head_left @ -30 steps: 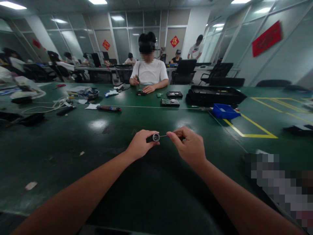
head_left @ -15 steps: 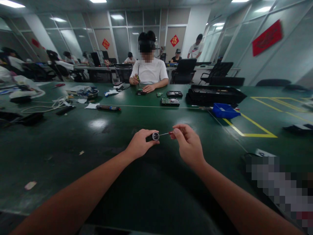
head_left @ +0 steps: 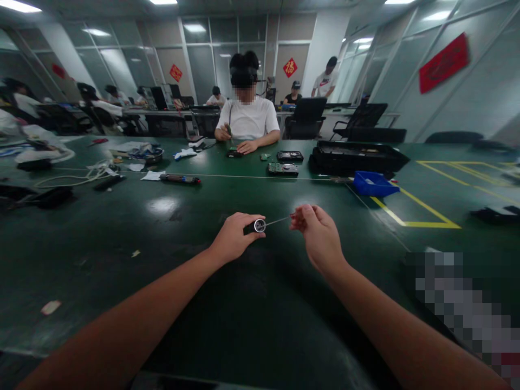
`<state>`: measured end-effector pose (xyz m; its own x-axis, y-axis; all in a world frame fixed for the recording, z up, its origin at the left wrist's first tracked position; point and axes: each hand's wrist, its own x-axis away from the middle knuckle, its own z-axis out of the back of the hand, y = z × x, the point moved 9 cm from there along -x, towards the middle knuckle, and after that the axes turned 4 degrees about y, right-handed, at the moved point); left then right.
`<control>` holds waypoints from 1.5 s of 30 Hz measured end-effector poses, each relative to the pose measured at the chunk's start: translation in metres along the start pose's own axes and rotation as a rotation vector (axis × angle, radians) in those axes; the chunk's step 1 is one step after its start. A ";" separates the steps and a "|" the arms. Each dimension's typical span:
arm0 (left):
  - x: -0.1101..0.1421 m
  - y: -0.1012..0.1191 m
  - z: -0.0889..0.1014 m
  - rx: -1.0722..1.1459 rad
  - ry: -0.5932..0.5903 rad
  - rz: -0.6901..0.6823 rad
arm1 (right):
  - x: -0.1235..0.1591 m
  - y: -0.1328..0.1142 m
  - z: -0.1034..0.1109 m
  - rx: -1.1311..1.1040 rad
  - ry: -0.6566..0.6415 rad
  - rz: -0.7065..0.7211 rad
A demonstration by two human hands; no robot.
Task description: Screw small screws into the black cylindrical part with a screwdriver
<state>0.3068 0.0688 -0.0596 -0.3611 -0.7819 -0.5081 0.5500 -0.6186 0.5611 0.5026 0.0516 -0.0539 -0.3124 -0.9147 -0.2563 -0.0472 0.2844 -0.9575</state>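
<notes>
Over the green table (head_left: 170, 292), my left hand (head_left: 234, 238) is closed around a small dark cylinder (head_left: 258, 226) whose round silver end faces right. My right hand (head_left: 319, 235) pinches the reddish handle of a thin screwdriver (head_left: 280, 220). Its metal shaft runs leftwards and its tip meets the cylinder's silver face. Both hands hover a little above the tabletop at the centre of the view.
A person in a white shirt (head_left: 248, 120) sits across the table working on small parts. Circuit boards (head_left: 283, 169), a black case (head_left: 357, 157) and a blue bin (head_left: 374, 184) lie beyond my hands. Cables and clutter (head_left: 89, 173) fill the far left. Yellow tape lines (head_left: 422, 214) mark the right side.
My right hand has drawn back to the right and slightly up, so more of the screwdriver's shaft shows between the hands. My left hand has stayed in place.
</notes>
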 end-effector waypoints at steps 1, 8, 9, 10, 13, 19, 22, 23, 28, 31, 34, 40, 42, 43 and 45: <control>0.000 0.001 0.000 -0.001 0.002 -0.002 | 0.002 -0.006 -0.001 0.049 -0.006 0.053; 0.000 0.001 0.001 -0.025 -0.005 0.016 | 0.017 -0.032 -0.011 0.346 -0.052 0.256; 0.000 0.001 0.001 -0.033 -0.005 0.010 | 0.019 -0.034 -0.012 0.376 -0.051 0.275; 0.000 0.002 0.001 -0.041 -0.004 0.001 | 0.020 -0.035 -0.013 0.403 -0.052 0.290; 0.000 0.001 0.001 -0.055 -0.004 -0.010 | 0.022 -0.038 -0.016 0.451 -0.066 0.306; 0.000 0.001 -0.001 -0.085 -0.020 -0.011 | 0.019 -0.038 -0.013 0.524 -0.059 0.274; 0.000 0.000 -0.003 -0.100 -0.029 -0.004 | 0.018 -0.035 -0.014 0.383 -0.104 0.249; 0.000 0.000 -0.004 -0.103 -0.034 -0.004 | 0.018 -0.034 -0.014 0.367 -0.117 0.242; 0.000 0.001 -0.007 -0.112 -0.045 -0.003 | 0.014 -0.027 -0.012 0.291 -0.081 0.170; -0.001 0.000 -0.003 -0.095 -0.019 0.025 | 0.009 -0.012 -0.008 0.060 -0.033 0.055; -0.002 0.003 0.003 -0.066 0.013 0.015 | 0.004 0.010 -0.007 -0.109 -0.015 -0.090; -0.005 0.000 0.002 -0.113 -0.010 -0.002 | -0.004 0.040 -0.001 -0.191 0.044 -0.303; -0.004 -0.004 -0.002 -0.121 -0.036 0.016 | -0.006 0.031 0.005 -0.129 0.084 -0.205; -0.004 -0.005 -0.004 -0.122 -0.042 0.020 | -0.006 0.025 0.006 -0.087 0.085 -0.150; -0.004 -0.006 -0.006 -0.116 -0.041 0.023 | -0.004 0.014 0.005 0.008 0.059 -0.055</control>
<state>0.3090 0.0758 -0.0649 -0.3762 -0.8000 -0.4674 0.6412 -0.5889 0.4920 0.5079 0.0580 -0.0666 -0.3646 -0.9105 -0.1952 -0.0584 0.2316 -0.9711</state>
